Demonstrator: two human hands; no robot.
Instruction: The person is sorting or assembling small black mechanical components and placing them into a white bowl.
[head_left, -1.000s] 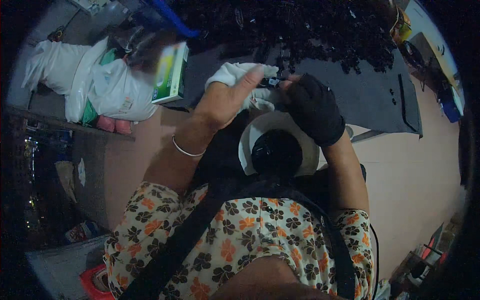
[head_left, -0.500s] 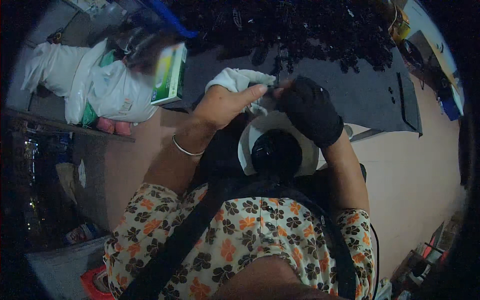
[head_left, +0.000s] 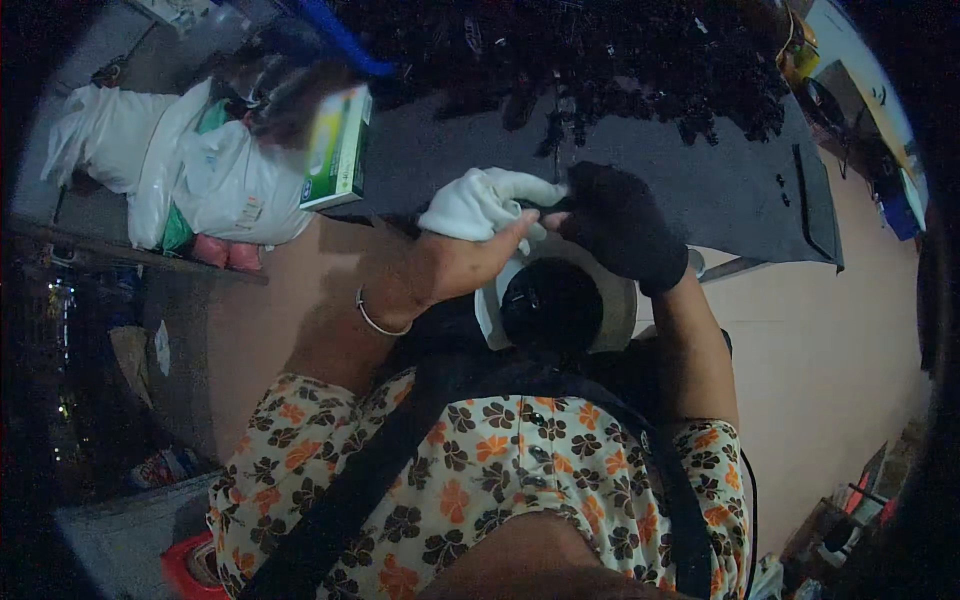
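My left hand point(head_left: 465, 262) has a white cloth covering point(head_left: 480, 203) over its fingers, with the thumb bare. Its fingers are closed, thumb pressed against the cloth. My right hand point(head_left: 625, 225) wears a black glove that leaves at least one fingertip bare, and its fingers are curled in close to the left thumb. A small dark piece seems to sit between the two hands' fingertips, too small and dim to name. Below the hands, a pale round container point(head_left: 620, 300) rests near my lap, with a round black thing point(head_left: 552, 305) in front of it or in it.
A table with a dark grey cover point(head_left: 740, 190) lies ahead, heaped with many small black pieces point(head_left: 640, 60). Left stand a green and white box point(head_left: 338, 150) and stuffed white plastic bags point(head_left: 225, 180). A red container point(head_left: 190, 565) is at lower left.
My left hand has turned and drawn slightly nearer, showing more of the white cloth. My right hand has tilted and moved slightly; both hands stay close together.
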